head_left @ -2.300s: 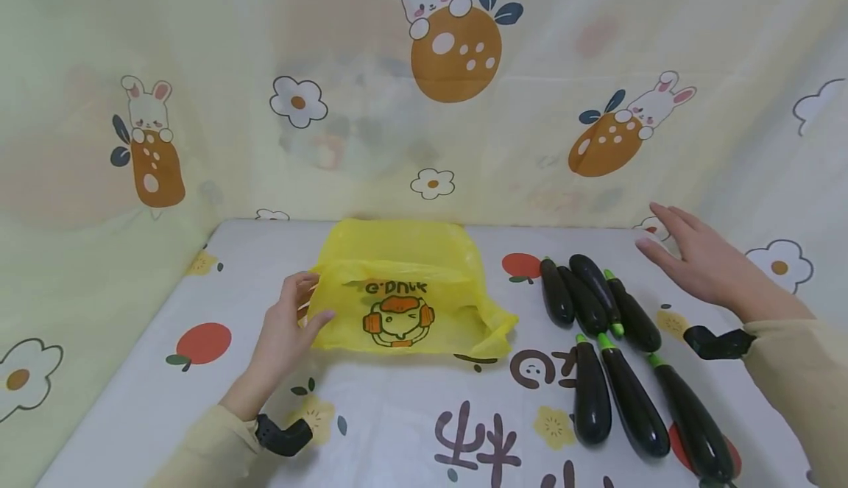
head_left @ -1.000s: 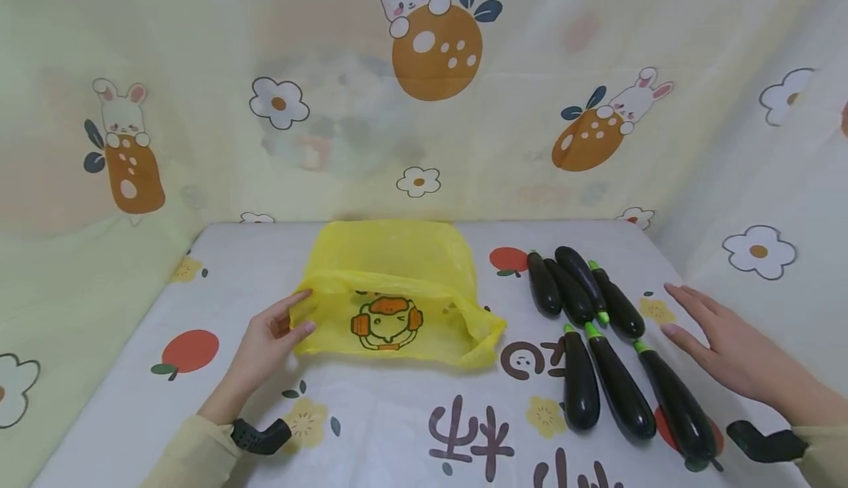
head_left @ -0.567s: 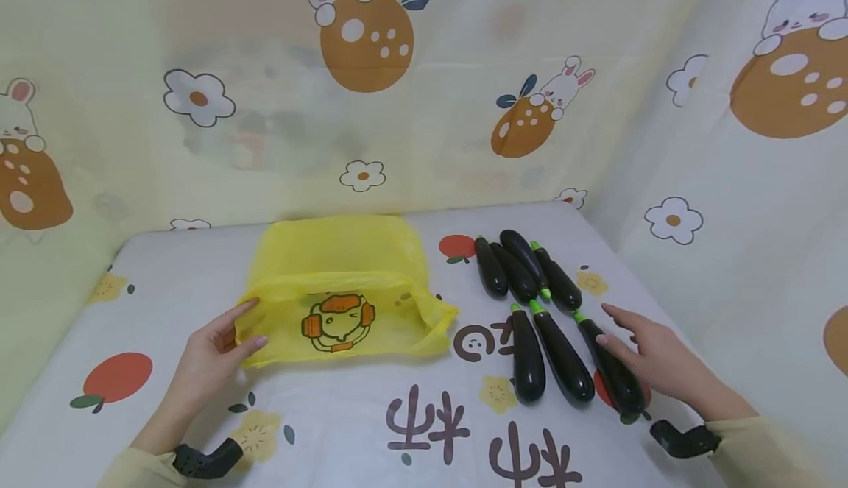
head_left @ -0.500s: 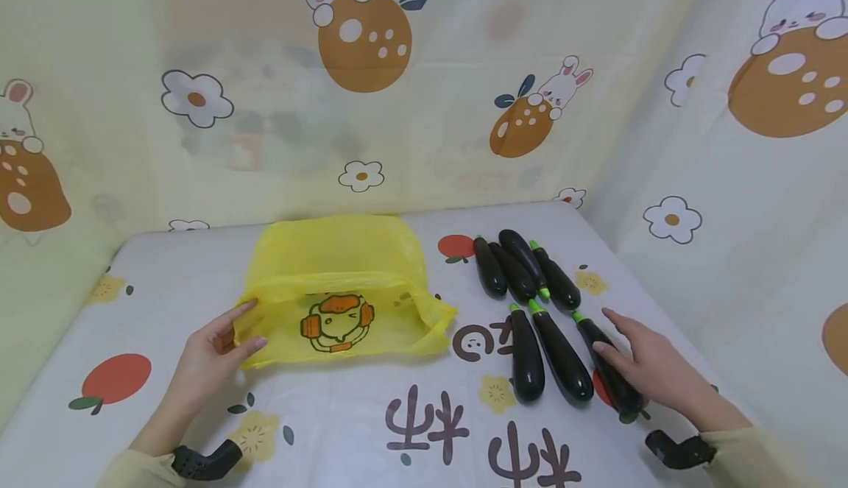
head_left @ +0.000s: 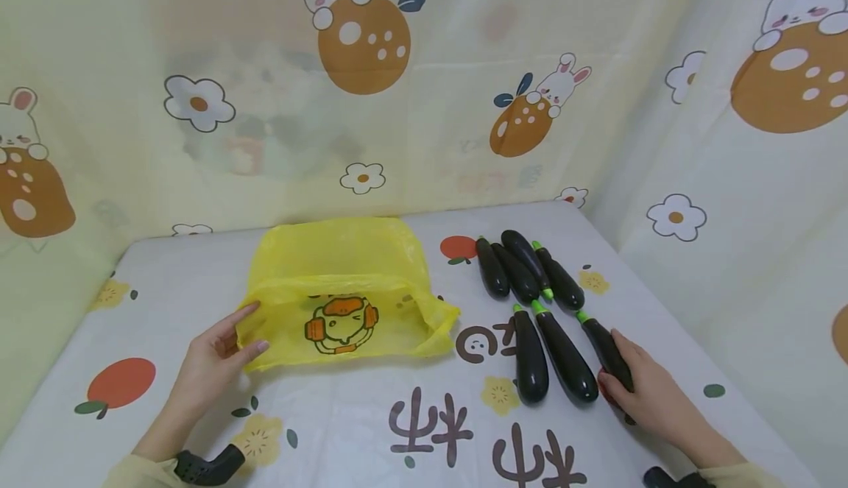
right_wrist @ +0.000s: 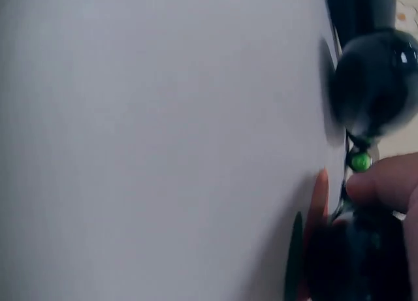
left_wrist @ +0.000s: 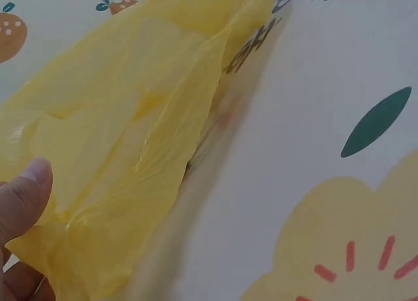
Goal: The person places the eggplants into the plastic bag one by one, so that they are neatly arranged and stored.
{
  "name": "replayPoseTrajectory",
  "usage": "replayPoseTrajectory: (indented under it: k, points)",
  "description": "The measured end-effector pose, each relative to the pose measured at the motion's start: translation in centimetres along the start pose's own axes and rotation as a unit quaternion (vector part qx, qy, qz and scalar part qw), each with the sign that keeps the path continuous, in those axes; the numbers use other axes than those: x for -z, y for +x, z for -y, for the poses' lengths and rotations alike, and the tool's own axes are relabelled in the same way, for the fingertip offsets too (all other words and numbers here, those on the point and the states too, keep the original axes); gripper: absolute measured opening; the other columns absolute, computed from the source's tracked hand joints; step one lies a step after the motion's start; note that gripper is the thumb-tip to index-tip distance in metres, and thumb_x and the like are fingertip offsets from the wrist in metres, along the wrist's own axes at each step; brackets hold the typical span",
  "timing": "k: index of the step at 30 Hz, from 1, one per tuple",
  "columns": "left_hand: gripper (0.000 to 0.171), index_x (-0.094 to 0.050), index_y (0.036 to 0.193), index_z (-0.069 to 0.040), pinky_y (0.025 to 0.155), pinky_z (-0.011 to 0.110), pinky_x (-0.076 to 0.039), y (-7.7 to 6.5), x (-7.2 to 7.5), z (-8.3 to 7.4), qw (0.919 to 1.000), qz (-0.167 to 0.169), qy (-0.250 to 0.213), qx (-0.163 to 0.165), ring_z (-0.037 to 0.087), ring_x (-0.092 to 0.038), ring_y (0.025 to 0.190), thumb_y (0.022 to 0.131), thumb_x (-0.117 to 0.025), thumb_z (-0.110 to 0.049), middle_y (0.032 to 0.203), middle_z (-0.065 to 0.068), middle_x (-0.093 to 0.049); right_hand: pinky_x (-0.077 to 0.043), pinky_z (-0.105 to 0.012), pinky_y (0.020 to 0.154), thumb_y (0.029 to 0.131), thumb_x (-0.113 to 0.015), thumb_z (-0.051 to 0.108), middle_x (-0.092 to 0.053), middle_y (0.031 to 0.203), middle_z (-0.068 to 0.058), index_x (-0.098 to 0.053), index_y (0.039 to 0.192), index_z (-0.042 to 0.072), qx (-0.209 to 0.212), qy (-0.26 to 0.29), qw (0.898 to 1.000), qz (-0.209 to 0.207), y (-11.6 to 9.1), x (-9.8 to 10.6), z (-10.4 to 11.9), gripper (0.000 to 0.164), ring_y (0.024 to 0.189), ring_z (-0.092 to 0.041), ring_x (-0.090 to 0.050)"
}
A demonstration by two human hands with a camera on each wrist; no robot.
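Observation:
My left hand (head_left: pixel 215 359) pinches the left edge of a thin yellow plastic bag (head_left: pixel 338 249), printed with an orange headphone character. In the left wrist view the thumb (left_wrist: pixel 26 196) lies over the edge of the bag (left_wrist: pixel 157 131), other fingers partly behind it. The bag's mouth gapes toward me. On the right, my right hand (head_left: pixel 652 400) grips a dark eggplant (head_left: pixel 604 344) with a green stem, covering its thick end. That eggplant (right_wrist: pixel 359 262) shows blurred beneath the fingers in the right wrist view.
Two eggplants (head_left: pixel 530 359) lie just left of the gripped one, with several more (head_left: pixel 520 274) grouped behind them. A patterned white cloth (head_left: pixel 331 422) covers the table. Printed curtains (head_left: pixel 278 142) stand at the back and sides.
My right hand has come down from above the far right and now grips the nearest right eggplant. The left hand stays on the bag, whose mouth opened wider. The head view has turned right.

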State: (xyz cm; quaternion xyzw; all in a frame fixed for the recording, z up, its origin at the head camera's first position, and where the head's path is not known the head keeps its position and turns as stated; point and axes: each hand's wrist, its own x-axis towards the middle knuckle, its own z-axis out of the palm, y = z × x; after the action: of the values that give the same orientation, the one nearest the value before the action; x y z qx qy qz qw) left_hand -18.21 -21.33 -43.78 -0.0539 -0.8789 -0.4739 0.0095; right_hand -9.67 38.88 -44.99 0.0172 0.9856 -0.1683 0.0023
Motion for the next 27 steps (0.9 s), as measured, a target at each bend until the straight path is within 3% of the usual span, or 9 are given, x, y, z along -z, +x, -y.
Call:
replayPoseTrajectory:
  k: [5, 12, 16, 19, 23, 27]
  points:
    - [0.071, -0.044, 0.155, -0.008, 0.08, 0.003, -0.05, 0.1, -0.1, 0.1, 1.0, -0.003, 0.0, 0.0, 0.038, -0.056, 0.132, 0.093, -0.076, -0.013, 0.162, 0.022, -0.038, -0.047, -0.07, 0.099, 0.094, -0.073, 0.033, -0.041, 0.146, -0.045, -0.029, 0.153, -0.014, -0.019, 0.011, 1.0, -0.003, 0.2, 0.5, -0.9, 0.087, 0.128, -0.06, -0.047]
    - [0.073, -0.041, 0.157, -0.01, 0.085, 0.0, -0.046, 0.1, -0.1, 0.4, 1.0, 0.004, -0.002, 0.008, 0.042, -0.051, 0.139, 0.093, -0.076, -0.015, 0.163, 0.021, -0.036, -0.049, -0.07, 0.098, 0.089, -0.076, 0.024, -0.047, 0.144, -0.041, -0.037, 0.151, -0.012, 0.008, -0.016, 1.0, -0.021, 0.1, 1.1, -1.1, 0.081, 0.127, -0.06, -0.05]
    - [0.073, -0.041, 0.157, -0.011, 0.093, 0.008, -0.051, 0.1, -0.1, 0.5, 0.9999, 0.001, 0.007, 0.009, 0.043, -0.05, 0.14, 0.093, -0.076, -0.016, 0.163, 0.021, -0.037, -0.051, -0.068, 0.095, 0.089, -0.077, 0.023, -0.046, 0.145, -0.04, -0.035, 0.152, -0.011, 0.003, -0.027, 0.999, -0.02, 0.5, 2.7, -0.5, 0.083, 0.125, -0.058, -0.051]
    - [0.072, -0.042, 0.157, -0.01, 0.091, 0.006, -0.05, 0.0, -0.1, 0.6, 1.0, -0.002, 0.004, 0.002, 0.043, -0.05, 0.14, 0.093, -0.076, -0.015, 0.163, 0.021, -0.037, -0.055, -0.066, 0.089, 0.09, -0.075, 0.021, -0.045, 0.144, -0.042, -0.033, 0.152, -0.012, 0.0, -0.027, 1.0, -0.014, 0.9, 4.2, 0.1, 0.082, 0.12, -0.057, -0.053]
    - [0.072, -0.043, 0.156, -0.009, 0.086, -0.002, -0.043, 0.0, -0.1, 0.6, 0.9999, -0.007, 0.005, -0.009, 0.043, -0.051, 0.139, 0.093, -0.076, -0.016, 0.162, 0.022, -0.038, -0.063, -0.056, 0.075, 0.09, -0.074, 0.018, -0.049, 0.139, -0.042, -0.035, 0.15, -0.014, 0.027, -0.029, 0.998, -0.041, 1.0, 5.8, 1.1, 0.079, 0.103, -0.049, -0.06]
    - [0.07, -0.046, 0.154, -0.008, 0.082, 0.001, -0.046, 0.0, -0.1, 0.5, 0.9995, -0.014, 0.009, -0.028, 0.035, -0.058, 0.128, 0.092, -0.077, -0.016, 0.159, 0.023, -0.042, -0.06, -0.041, 0.06, 0.087, -0.078, 0.017, -0.054, 0.134, -0.042, -0.041, 0.148, -0.014, 0.063, -0.039, 0.993, -0.088, 0.9, 6.9, 2.0, 0.077, 0.089, -0.04, -0.063]
